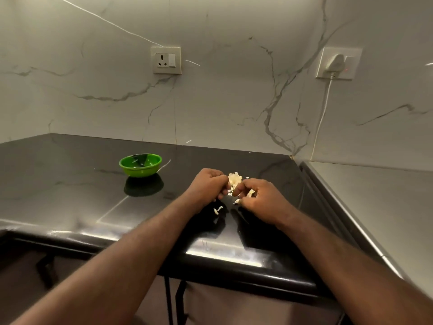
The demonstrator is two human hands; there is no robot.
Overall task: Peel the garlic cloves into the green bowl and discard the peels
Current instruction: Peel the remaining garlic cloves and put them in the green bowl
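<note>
A small green bowl (140, 164) stands on the black counter, to the left of both hands. A pale heap of garlic and skins (235, 178) lies on the counter just behind my fingertips. My left hand (207, 185) has its fingers curled, with the tips close to that heap; what it holds is hidden. My right hand (260, 199) is curled too, and pinches a small pale piece of garlic (250, 193). A few loose peel scraps (218, 209) lie under my left wrist, and another scrap (236, 201) lies by my right thumb.
The black countertop (70, 195) ends in a rounded front edge near me. A steel surface (375, 207) adjoins it on the right. On the marble wall are a socket (166, 60) and a plugged-in socket (337, 64) with a white cable hanging down.
</note>
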